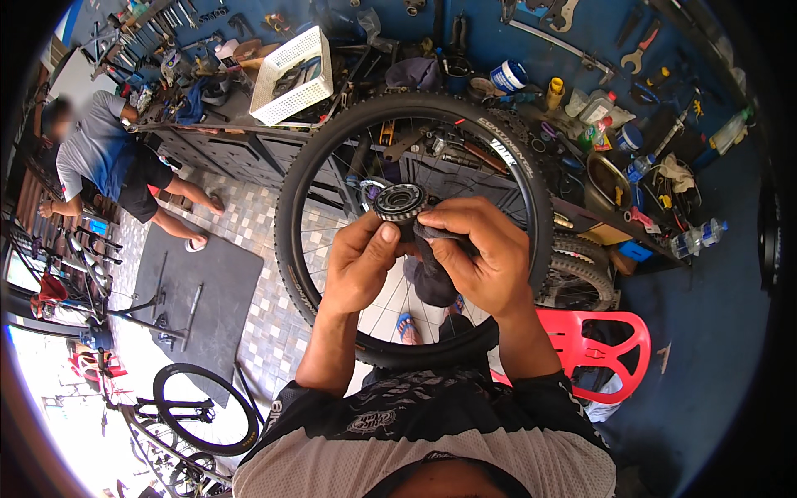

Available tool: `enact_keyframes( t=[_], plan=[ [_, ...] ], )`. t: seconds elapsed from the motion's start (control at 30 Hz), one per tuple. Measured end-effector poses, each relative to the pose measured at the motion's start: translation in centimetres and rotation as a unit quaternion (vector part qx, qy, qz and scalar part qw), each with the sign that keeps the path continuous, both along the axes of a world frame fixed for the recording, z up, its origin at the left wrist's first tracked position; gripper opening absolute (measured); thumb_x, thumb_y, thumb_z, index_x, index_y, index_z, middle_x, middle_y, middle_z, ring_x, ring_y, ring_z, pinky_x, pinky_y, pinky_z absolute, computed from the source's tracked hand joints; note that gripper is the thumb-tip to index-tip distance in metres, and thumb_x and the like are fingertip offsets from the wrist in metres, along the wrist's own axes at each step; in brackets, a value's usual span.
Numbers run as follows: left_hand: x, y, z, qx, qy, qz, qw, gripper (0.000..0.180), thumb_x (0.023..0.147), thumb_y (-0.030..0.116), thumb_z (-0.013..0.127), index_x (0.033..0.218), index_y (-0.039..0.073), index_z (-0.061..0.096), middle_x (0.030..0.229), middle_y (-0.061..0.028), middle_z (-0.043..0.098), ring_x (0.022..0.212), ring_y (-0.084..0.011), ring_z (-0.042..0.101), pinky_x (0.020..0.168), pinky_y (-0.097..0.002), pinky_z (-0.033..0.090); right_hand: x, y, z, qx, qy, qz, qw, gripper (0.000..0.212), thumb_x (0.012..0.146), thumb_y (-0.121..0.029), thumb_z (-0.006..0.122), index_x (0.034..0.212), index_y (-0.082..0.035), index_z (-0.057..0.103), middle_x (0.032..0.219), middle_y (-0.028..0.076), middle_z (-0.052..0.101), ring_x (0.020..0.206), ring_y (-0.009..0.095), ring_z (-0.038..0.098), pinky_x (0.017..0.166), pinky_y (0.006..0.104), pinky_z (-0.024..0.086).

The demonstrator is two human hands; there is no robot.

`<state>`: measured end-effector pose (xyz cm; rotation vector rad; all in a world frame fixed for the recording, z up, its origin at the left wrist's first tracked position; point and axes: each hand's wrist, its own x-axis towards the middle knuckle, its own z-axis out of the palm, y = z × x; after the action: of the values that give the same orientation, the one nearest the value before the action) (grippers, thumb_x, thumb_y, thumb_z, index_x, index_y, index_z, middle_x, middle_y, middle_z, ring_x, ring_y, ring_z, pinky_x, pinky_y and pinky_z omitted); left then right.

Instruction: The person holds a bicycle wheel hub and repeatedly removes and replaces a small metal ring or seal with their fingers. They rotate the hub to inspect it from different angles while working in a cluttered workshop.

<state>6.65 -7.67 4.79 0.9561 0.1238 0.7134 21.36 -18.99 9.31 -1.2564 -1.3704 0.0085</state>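
Observation:
Above the spokes, my left hand (pixel 357 261) grips a round black freehub body (pixel 400 202) with a notched rim and a ring-shaped bearing showing in its open face. The thumb presses on its near side. My right hand (pixel 486 253) pinches a dark cloth (pixel 433 282) against the freehub body's right side, and the cloth hangs down below the fingers. Beneath and around both hands is a bicycle wheel (pixel 290 241) with a black knobby tyre. Part of a purple hub (pixel 371 192) shows behind the freehub body; the rest is hidden.
A workbench (pixel 224 149) crowded with tools, bottles and a white plastic basket (pixel 290 79) runs along the far side. A red plastic chair (pixel 610 353) stands at my right. At the left are another person (pixel 112 149), a dark floor mat (pixel 195 290) and bicycles with a loose wheel (pixel 207 408).

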Motion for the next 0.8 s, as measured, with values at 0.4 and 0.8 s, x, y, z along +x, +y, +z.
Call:
enact_keyframes(
  t=[0.4, 0.8],
  plan=[
    [0.9, -0.6, 0.2, -0.018, -0.026, -0.016, 0.999, 0.048, 0.094, 0.014, 0.078, 0.133, -0.005, 0.056, 0.116, -0.0118, 0.068, 0.101, -0.0204, 0.067, 0.085, -0.0361, 0.058, 0.1, 0.1, -0.5, 0.022, 0.164, 0.026, 0.986, 0.022, 0.095, 0.002, 0.072, 0.115, 0.004, 0.063, 0.11, 0.01, 0.068, 0.097, 0.012, 0.066, 0.086, 0.0256, 0.054],
    [0.9, -0.9, -0.3, -0.009, -0.026, 0.008, 1.0, 0.045, 0.092, 0.006, 0.079, 0.13, -0.005, 0.058, 0.114, -0.0113, 0.069, 0.099, -0.0199, 0.068, 0.086, -0.035, 0.059, 0.3, 0.4, 0.9, 0.015, 0.013, -0.039, 0.999, 0.026, 0.093, -0.001, 0.074, 0.118, -0.001, 0.068, 0.108, 0.014, 0.07, 0.092, 0.021, 0.072, 0.08, 0.0308, 0.057]
  ],
)
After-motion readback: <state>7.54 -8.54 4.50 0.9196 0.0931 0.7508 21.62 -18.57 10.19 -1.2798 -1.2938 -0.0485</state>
